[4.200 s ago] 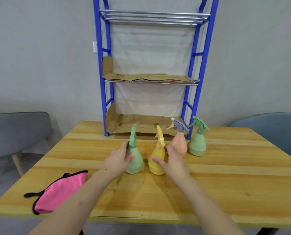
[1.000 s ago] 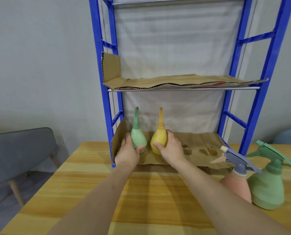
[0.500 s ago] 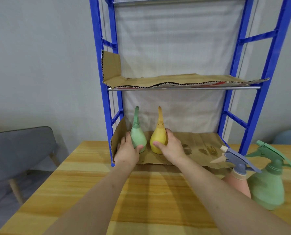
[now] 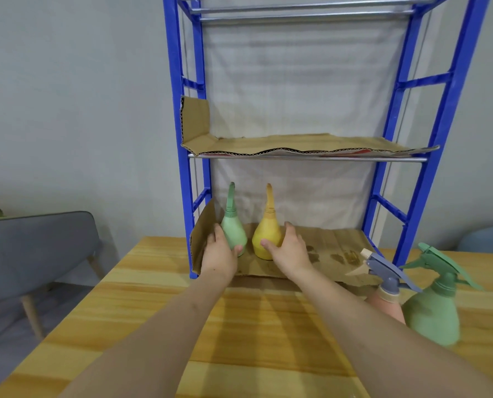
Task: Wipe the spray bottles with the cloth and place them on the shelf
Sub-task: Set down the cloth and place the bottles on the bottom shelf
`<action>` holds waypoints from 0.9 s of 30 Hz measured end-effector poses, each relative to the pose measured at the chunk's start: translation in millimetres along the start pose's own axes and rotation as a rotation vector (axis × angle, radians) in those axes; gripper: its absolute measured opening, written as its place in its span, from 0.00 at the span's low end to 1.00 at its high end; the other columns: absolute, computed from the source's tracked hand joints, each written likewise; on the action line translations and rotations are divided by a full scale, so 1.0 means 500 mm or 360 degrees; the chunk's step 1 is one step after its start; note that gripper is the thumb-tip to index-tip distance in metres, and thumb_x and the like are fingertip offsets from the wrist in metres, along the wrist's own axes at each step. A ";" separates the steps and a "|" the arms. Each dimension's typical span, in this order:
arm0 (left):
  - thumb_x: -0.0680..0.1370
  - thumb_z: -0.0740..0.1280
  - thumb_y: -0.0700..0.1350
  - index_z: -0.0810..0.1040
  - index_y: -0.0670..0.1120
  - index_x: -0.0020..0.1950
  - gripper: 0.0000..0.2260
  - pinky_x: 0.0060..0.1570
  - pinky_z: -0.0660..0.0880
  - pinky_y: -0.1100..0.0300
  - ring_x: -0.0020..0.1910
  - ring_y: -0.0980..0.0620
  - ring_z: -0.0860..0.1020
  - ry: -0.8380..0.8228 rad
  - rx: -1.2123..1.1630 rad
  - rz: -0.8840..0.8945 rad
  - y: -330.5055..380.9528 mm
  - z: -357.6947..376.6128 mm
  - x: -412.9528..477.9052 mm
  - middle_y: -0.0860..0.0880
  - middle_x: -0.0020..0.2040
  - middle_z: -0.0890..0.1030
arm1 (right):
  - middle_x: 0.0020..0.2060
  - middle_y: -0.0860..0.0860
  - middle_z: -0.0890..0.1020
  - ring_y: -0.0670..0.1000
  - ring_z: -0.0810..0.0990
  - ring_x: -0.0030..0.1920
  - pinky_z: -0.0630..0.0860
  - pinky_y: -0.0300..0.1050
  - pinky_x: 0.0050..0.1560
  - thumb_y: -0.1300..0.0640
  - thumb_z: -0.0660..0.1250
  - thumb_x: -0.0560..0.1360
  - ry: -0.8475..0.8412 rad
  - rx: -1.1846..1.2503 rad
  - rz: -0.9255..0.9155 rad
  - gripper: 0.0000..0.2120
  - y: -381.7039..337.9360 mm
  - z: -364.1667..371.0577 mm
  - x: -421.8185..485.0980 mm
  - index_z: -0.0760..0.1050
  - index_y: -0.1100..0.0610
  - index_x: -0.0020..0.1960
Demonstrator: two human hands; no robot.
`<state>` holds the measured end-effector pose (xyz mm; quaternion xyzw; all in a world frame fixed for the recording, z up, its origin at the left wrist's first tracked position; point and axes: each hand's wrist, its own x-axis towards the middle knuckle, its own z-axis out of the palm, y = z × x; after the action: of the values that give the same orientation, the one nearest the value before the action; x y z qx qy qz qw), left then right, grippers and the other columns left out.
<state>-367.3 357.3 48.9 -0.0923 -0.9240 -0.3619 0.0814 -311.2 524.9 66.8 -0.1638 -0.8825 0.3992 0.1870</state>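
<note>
Two spray bottles stand upright on the cardboard-lined bottom tier [image 4: 340, 245] of the blue shelf [image 4: 187, 168]. My left hand [image 4: 220, 255] curls round the light green bottle [image 4: 233, 232], thumb on its front. Just to its right is the yellow bottle [image 4: 266, 238], which my right hand [image 4: 288, 249] holds with the thumb on its front and the fingers round its right side. On the table at the right stand a pink bottle with a grey-blue trigger [image 4: 384, 304] and a green bottle [image 4: 432, 315]. No cloth is in view.
The shelf stands at the back of the wooden table [image 4: 268, 326], against a grey wall. Its middle tier [image 4: 297, 146] carries a sheet of cardboard, and metal rails run across the top. A grey chair [image 4: 38, 248] stands off the table's left side.
Since 4.2 s ago both hands carried the green and yellow bottles from the table to the bottom tier. Over the last second the bottles and hands have barely moved.
</note>
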 end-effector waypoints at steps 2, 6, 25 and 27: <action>0.83 0.66 0.51 0.52 0.44 0.84 0.34 0.72 0.71 0.42 0.75 0.40 0.70 -0.0007 -0.0012 0.0043 0.004 -0.005 -0.025 0.41 0.79 0.64 | 0.75 0.59 0.69 0.61 0.69 0.75 0.68 0.55 0.72 0.49 0.70 0.80 0.0040 -0.0055 -0.0047 0.36 -0.002 -0.013 -0.031 0.58 0.57 0.81; 0.85 0.61 0.53 0.58 0.43 0.81 0.28 0.72 0.71 0.44 0.75 0.39 0.68 -0.0006 0.0145 0.0153 0.024 -0.041 -0.104 0.40 0.79 0.64 | 0.77 0.56 0.66 0.59 0.67 0.76 0.66 0.53 0.76 0.54 0.66 0.83 0.0003 -0.0250 -0.0278 0.26 0.000 -0.058 -0.110 0.65 0.56 0.78; 0.86 0.56 0.56 0.67 0.50 0.74 0.19 0.58 0.78 0.51 0.67 0.48 0.71 -0.0099 0.0529 0.0768 0.221 -0.010 -0.507 0.49 0.68 0.69 | 0.53 0.50 0.80 0.56 0.79 0.55 0.82 0.56 0.52 0.57 0.64 0.79 0.0398 -0.0796 -0.0745 0.08 0.217 -0.358 -0.479 0.80 0.55 0.55; 0.86 0.56 0.56 0.67 0.50 0.74 0.19 0.58 0.78 0.50 0.67 0.48 0.71 -0.0140 0.0519 0.0775 0.246 0.011 -0.508 0.49 0.68 0.69 | 0.53 0.50 0.79 0.55 0.79 0.54 0.81 0.53 0.51 0.57 0.65 0.79 0.0394 -0.0850 -0.0657 0.08 0.243 -0.389 -0.476 0.81 0.55 0.55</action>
<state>-93.0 421.7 70.1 -0.3127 -0.9233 -0.1743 0.1395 3.9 621.9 45.0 -0.0723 -0.9408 0.0855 0.3199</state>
